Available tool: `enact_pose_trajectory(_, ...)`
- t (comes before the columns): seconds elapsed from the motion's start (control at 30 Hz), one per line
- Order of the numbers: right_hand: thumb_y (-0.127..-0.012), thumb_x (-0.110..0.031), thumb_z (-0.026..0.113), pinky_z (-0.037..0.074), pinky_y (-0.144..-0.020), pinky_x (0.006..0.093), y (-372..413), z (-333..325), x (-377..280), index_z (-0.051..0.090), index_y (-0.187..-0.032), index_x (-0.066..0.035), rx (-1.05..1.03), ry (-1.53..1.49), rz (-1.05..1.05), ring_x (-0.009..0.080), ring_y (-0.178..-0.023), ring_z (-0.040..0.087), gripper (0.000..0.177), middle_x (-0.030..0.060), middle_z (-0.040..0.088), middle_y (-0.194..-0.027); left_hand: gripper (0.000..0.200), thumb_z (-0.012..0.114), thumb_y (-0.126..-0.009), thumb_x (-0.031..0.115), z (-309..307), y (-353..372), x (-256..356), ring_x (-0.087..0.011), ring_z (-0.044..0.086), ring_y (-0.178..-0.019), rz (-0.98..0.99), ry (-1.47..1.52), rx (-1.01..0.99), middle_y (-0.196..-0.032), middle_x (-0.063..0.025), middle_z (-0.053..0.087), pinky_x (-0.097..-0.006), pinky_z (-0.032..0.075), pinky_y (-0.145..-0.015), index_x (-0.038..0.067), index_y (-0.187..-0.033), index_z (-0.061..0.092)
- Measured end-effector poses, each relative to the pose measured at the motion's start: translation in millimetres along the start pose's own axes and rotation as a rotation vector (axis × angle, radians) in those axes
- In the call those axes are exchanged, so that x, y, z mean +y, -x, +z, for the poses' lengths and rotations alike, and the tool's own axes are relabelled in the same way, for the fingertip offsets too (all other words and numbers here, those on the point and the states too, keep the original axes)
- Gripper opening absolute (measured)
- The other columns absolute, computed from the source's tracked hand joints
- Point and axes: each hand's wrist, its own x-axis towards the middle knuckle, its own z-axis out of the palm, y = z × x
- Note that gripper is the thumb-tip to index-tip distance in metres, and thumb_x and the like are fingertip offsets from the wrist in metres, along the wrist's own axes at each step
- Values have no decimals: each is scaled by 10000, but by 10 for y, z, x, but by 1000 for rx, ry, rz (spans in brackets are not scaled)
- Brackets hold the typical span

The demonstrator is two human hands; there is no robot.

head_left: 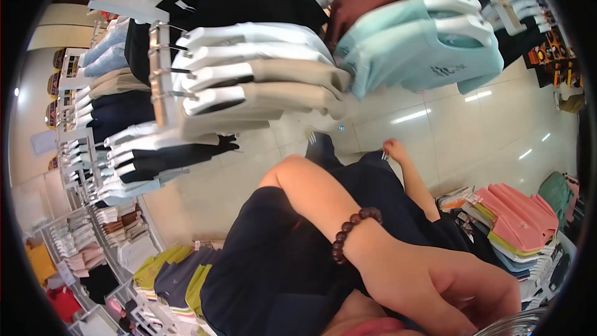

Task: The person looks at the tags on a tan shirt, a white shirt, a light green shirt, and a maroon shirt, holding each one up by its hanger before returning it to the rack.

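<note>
My left hand (457, 289), below a dark beaded bracelet (351, 233), is bent back close to my face at the bottom right. Its fingers are curled near a clear, shiny curved rim (519, 323); what they hold, if anything, is hidden. Farther forward, my right hand (393, 149) hangs low over the floor, beside a dark trouser leg with white stripes (376, 162). Its fingers are curled in, and I cannot make out anything in them. Ahead of me, beige tops (267, 99) and light-blue T-shirts (429, 56) hang on white hangers.
Metal rails (160, 81) with hung clothes stand in front and at the left. Piles of folded shirts, with a pink one (516, 214) on top, are at my right. Green and grey folded shirts (177, 277) lie at lower left. Pale tiles (429, 140) cover the floor.
</note>
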Motion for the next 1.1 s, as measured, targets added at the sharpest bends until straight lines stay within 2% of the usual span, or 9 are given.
enact_pose_trajectory(0.23,-865,-209,590,529,-660,338,233,-943,165,662,-1063,0,168,-86,-171,196,-689,667,297,109,698,-787,549,723,-900,72,-763,-758,-742,-177,578,-1155,-104,243,-96,-1244,-134,607,-330,498,-937,-63,-1352,441)
enact_pose_trajectory(0.47,-892,-214,610,515,-548,293,1185,-1551,1613,648,-1070,17,77,-249,276,181,-649,663,293,119,694,-807,501,716,-907,75,-1217,-1401,-1033,-177,581,-1148,-107,181,-231,-1236,-128,611,-339,494,-948,-58,-1328,480)
enact_pose_trajectory(0.53,-885,-239,628,495,-520,279,1284,-1623,1910,656,-1056,0,94,-293,559,160,-621,652,295,106,698,-799,461,718,-906,81,-1203,-1522,-946,-165,603,-1079,-155,292,-26,-1165,-120,637,-322,500,-911,-53,-1295,510)
enact_pose_trajectory(0.67,-898,-226,626,488,-523,266,1214,-1833,1803,661,-1070,0,110,-385,404,145,-615,642,286,94,696,-790,373,698,-919,92,-1539,-1613,-889,-163,632,-996,-157,95,1,-1084,-122,656,-306,517,-851,-73,-1222,556)
enact_pose_trajectory(0.73,-903,-250,599,498,-618,284,914,-2133,1207,685,-957,27,233,-343,169,148,-669,631,295,88,689,-765,186,660,-946,221,-1798,-1646,-430,-296,652,-895,-108,-427,-218,-984,-110,663,-360,511,-746,42,-977,699)
enact_pose_trajectory(0.83,-959,-80,603,490,-841,315,674,-2804,-564,638,-1118,1,771,-380,-463,192,-937,623,182,106,670,-1041,86,735,-864,213,-2121,-1356,104,-218,624,-824,194,-1783,-124,-896,10,643,-370,480,-734,144,-905,705)
enact_pose_trajectory(0.97,-840,-91,707,458,-926,363,1087,-3614,-2928,630,-1119,-20,921,165,-1185,282,-1047,595,298,125,643,-1095,311,694,-837,220,-2889,-304,298,-311,613,-1020,-554,-2582,559,-1036,-98,661,-439,480,-917,70,-1100,628)
enact_pose_trajectory(1.03,-817,-107,735,463,-923,358,929,-3762,-3265,628,-1118,-16,845,290,-1254,289,-1042,605,331,125,654,-1070,310,623,-897,268,-3215,217,317,-347,624,-1022,-1476,-2176,873,-1041,-152,664,-450,487,-908,42,-1110,617)
enact_pose_trajectory(1.1,-785,-161,769,482,-891,365,687,-3863,-3423,651,-1081,-26,569,590,-1117,307,-1024,611,346,127,670,-1070,308,568,-932,291,-3503,516,358,-372,634,-1012,-1543,-1939,1015,-1065,-189,666,-476,499,-880,33,-1096,611)
